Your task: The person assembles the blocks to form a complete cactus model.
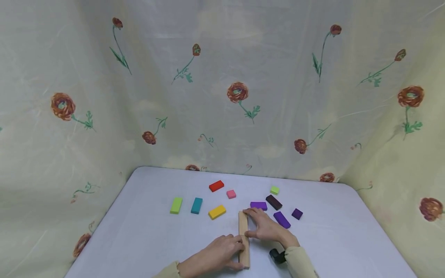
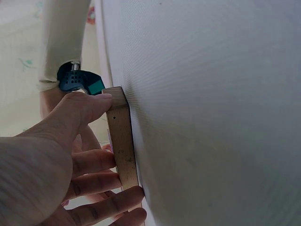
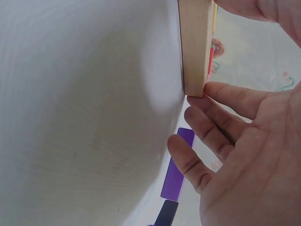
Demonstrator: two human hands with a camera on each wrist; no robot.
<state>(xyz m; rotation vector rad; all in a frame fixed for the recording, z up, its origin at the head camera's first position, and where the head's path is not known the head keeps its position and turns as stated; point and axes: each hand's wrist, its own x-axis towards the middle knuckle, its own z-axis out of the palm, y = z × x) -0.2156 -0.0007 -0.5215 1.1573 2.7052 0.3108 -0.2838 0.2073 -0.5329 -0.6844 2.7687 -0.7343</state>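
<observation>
Two plain wooden blocks lie end to end on the white table, forming one line that runs away from me. My left hand [image 1: 220, 251] holds the near wooden block [image 1: 245, 255], thumb at its near end and fingers by its far end. The left wrist view shows this block [image 2: 123, 146] with the thumb on its end. On the far wooden block [image 1: 243, 222] my right hand [image 1: 267, 227] has its fingertips at the far end and its thumb near the joint. That block's far end [image 3: 194, 56] meets the fingertips in the right wrist view.
Beyond the right hand lie purple blocks [image 1: 281, 219], a dark brown block [image 1: 274, 202] and a small green block [image 1: 274, 190]. Yellow [image 1: 217, 212], teal [image 1: 196, 205], lime [image 1: 176, 205], red [image 1: 216, 185] and pink [image 1: 231, 194] blocks sit left and behind. Flowered cloth [image 1: 222, 116] surrounds the table.
</observation>
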